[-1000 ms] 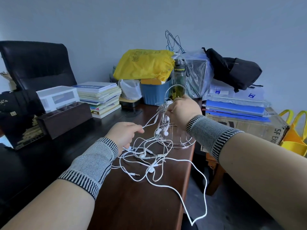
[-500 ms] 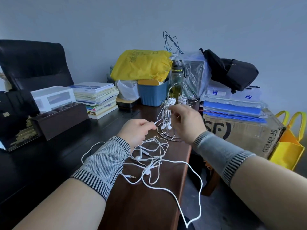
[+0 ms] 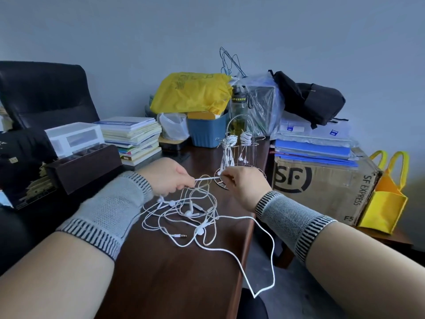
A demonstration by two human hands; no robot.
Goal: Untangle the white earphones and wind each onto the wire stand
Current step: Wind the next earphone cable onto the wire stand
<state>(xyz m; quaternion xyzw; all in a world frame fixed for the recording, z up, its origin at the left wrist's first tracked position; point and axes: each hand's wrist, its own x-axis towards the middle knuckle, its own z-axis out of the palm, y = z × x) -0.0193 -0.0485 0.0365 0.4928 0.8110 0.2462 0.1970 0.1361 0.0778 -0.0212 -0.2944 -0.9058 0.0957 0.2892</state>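
Wood desk (image 3: 161,272): carries the tangle; one loop hangs off its edge.
Wire stand (image 3: 239,155): two coils already wound.
White earphones (image 3: 184,210): knotted heap below the hands.
Left hand (image 3: 169,178), right hand (image 3: 245,184): each pinches one taut strand; draw slowly, feeding slack.

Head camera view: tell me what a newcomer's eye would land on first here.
First, the tangle of white earphones on the brown desk, with one loop hanging off the desk's right edge. Just above it, the left hand and right hand pinch a short, taut stretch of cord between them. Behind the hands stands the wire stand with earphones already wound on it, and a bright yellow bag tops the clutter at the back.
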